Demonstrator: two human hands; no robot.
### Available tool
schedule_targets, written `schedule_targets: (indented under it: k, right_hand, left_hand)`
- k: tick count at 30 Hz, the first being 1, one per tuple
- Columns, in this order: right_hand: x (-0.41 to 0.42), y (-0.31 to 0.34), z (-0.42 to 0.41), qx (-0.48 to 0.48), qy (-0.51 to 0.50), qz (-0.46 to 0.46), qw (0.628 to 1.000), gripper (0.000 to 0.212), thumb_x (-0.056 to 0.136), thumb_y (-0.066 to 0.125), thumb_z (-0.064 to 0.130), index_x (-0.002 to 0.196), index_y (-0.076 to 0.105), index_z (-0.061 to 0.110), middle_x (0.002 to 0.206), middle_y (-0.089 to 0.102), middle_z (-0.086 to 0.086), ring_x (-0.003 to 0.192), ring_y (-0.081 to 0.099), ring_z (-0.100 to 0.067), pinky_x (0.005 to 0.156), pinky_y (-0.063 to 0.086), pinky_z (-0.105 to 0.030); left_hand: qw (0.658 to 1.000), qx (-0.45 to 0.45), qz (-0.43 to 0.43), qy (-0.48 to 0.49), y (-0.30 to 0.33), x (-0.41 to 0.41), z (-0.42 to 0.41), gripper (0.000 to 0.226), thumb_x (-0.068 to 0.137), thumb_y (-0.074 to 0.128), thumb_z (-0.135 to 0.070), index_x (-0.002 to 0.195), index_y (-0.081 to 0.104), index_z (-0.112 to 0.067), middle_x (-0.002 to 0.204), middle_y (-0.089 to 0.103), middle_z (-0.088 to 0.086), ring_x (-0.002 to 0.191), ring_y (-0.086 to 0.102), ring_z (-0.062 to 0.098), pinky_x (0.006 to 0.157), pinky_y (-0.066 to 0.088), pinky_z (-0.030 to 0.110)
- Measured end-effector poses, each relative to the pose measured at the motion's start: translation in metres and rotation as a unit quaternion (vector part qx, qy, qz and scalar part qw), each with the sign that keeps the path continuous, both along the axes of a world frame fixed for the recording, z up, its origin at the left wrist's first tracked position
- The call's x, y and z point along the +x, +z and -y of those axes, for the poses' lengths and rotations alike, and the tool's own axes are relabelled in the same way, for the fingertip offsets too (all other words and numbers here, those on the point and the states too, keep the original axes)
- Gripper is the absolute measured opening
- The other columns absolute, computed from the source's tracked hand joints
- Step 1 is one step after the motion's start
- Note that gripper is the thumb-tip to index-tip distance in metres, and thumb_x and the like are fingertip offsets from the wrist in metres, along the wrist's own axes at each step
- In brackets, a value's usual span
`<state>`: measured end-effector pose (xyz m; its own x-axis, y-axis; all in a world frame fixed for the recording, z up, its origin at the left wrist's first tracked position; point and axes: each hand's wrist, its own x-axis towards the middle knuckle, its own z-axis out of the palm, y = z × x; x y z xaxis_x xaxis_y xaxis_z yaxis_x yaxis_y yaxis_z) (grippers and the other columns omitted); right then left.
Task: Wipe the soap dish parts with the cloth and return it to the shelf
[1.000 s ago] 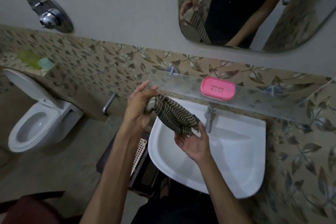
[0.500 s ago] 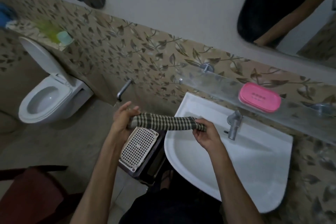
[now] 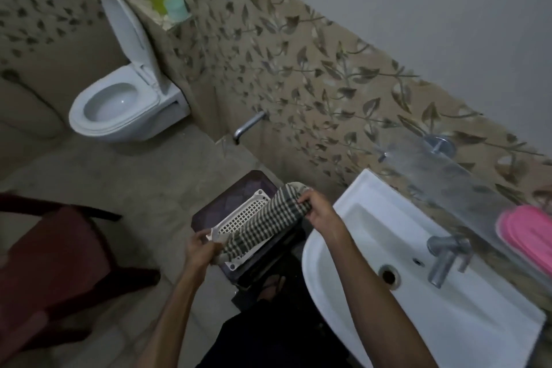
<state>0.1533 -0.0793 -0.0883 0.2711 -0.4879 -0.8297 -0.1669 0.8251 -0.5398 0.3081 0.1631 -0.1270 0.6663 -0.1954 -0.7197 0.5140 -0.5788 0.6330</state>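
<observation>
We took the white basin (image 3: 373, 218) as our landmark. The pink soap dish (image 3: 528, 236) lay on the glass shelf (image 3: 442, 176) behind the basin, above and beyond the tap (image 3: 445, 257), at the right edge of view and partly cut off; its long axis ran along the shelf and wall. It appeared closed and untouched, its parts not yet separated.

Both hands were off the basin's left rim, over a white perforated tray (image 3: 245, 218) on a dark stand. The checked cloth (image 3: 265, 224) was drawn out between them. The right hand (image 3: 319, 209) had its fingers curled round the far end, close to the basin's corner; the left hand (image 3: 200, 248) pinched the near end, further from the basin (its fingertips were partly hidden by the cloth).

We judged that the coming move turned on one relation: the dish lay to the right of both hands, across the full width of the basin, well apart from either. The right hand was the nearer and would reach it across the basin, provided it first gave up its end of the cloth.
</observation>
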Motion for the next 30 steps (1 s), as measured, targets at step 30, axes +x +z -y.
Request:
schedule_targets:
  k: [30]
  right_hand:
    - [0.044,-0.094,0.022,-0.247,0.313,-0.249,0.882,0.045,0.097,0.065,0.003,0.142,0.062,0.000,0.145,0.064,-0.022,0.138,0.057,-0.038,0.119,0.042,-0.046]
  left_hand:
    - [0.990,0.097,-0.002,0.100,-0.109,-0.019,-0.060,0.033,0.092,0.062,0.006,0.125,0.064,0.006,0.094,0.068,0.021,0.083,0.062,0.031,0.077,0.051,0.039]
